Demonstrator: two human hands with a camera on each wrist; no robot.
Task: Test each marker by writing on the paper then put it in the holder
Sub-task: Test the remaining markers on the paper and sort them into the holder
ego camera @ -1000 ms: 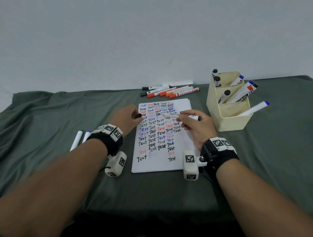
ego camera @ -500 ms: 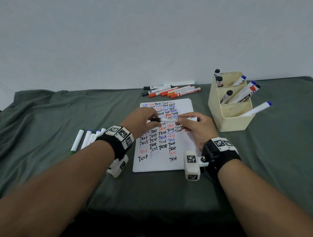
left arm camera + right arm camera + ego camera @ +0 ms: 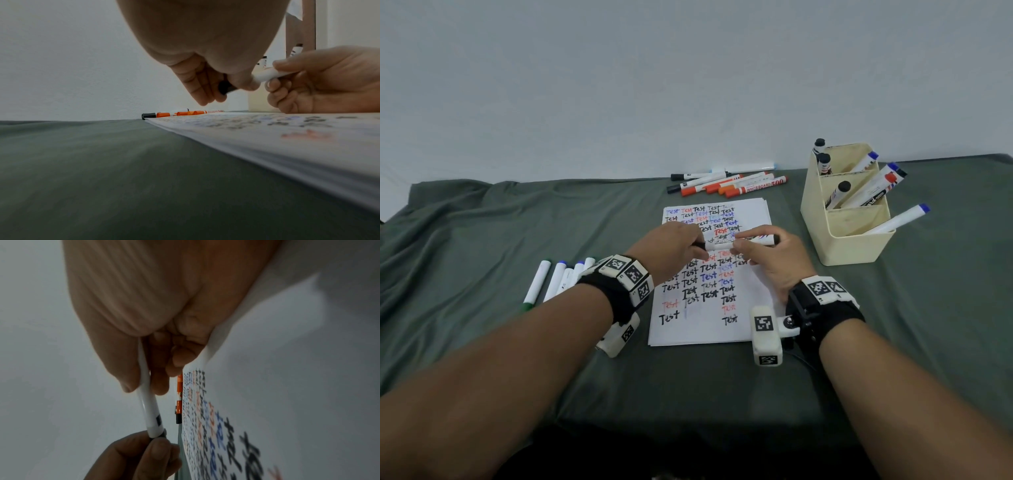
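Holding the marker (image 3: pixel 739 241) level above the paper (image 3: pixel 709 329), the right hand (image 3: pixel 774 260) had its thumb and fingers (image 3: pixel 287 62) curled round the white barrel, which kept it steady. The left hand (image 3: pixel 674 250) pinched the black cap (image 3: pixel 225 87) at the barrel's left end between thumb and fingers (image 3: pixel 197 84); judging by the seated cap, it was being pushed on after a test. The paper lay on the green-clothed counter (image 3: pixel 482 240), covered in rows of "Test". The cream holder (image 3: pixel 842 246), already carrying several markers, stood to the right, near the hand that would have to deliver this one. More markers lay beyond the paper (image 3: pixel 729 183) and beside the left wrist (image 3: pixel 551 281), probably untested.
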